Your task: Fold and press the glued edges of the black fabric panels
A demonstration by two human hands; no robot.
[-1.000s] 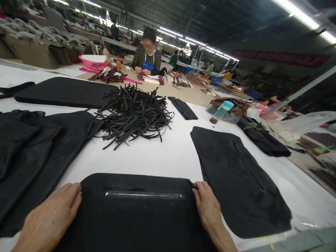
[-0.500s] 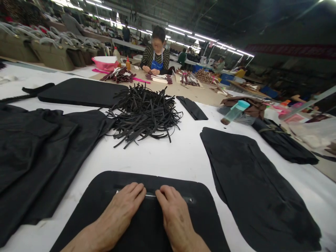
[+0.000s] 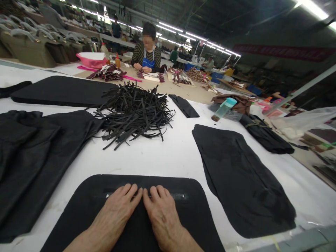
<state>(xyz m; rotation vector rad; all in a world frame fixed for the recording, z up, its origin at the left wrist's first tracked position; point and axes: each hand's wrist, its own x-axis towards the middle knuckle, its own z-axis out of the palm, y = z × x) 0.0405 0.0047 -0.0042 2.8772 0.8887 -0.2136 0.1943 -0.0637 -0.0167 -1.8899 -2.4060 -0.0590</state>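
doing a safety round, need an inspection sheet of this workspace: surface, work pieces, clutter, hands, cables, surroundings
Surface: white-covered worktable, faintly smudged at lower left
Job's things: flat black panel with rounded corners, a narrow crosswise band near its far edge
Clutter: tangled heap of thin black strips; flat black rounded pieces at right; overlapping soft black sheets at left; clear bottle with turquoise lid
Hands: left hand and right hand both lie on the panel over the band, thumbs close together
Cables: nothing seen
Surroundings: co-worker in striped top and blue apron; olive bags with grey handles; lit ceiling strip lights
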